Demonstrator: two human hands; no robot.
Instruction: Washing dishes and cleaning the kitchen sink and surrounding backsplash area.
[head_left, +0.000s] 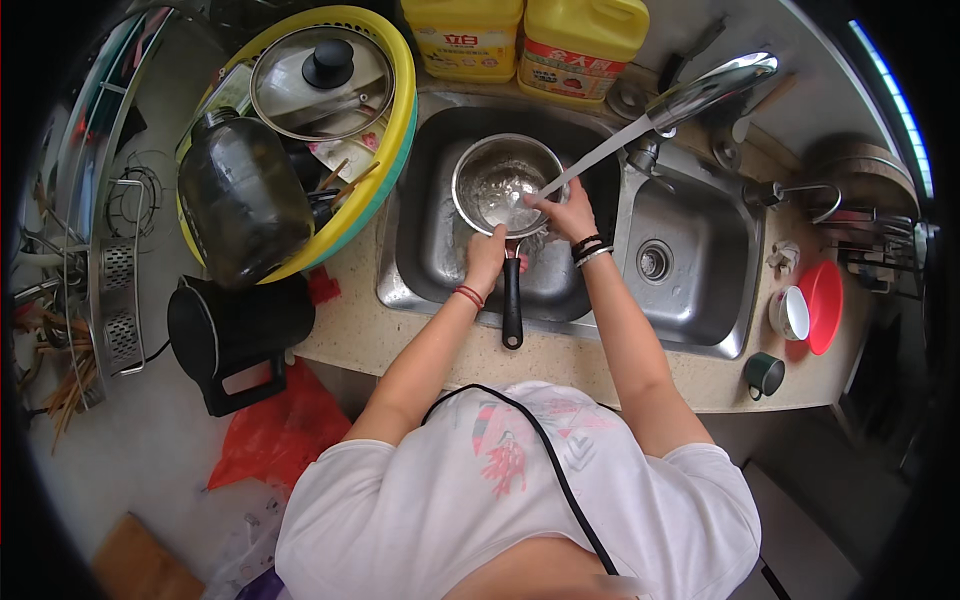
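Note:
A small stainless steel saucepan (480, 180) is held over the larger sink basin (431, 255), its black handle (512, 304) pointing toward me. My left hand (486, 259) grips the near rim beside the handle, with the thumb over the edge. On the right rim is my right hand (566, 212), its fingers reaching to the pan's inside. Water (600, 154) streams from the chrome faucet (712, 90) into the pan and churns there. The fingers under the pan are mostly hidden.
Left of the sink, a yellow basin (405, 75) holds a glass lid (322, 90), a large dark jar (244, 199) and dishes. A black electric kettle (232, 337) stands nearby. Two yellow jugs (465, 37) stand behind. Rightward are a smaller basin (690, 225), white bowl (787, 315) and dark mug (766, 375).

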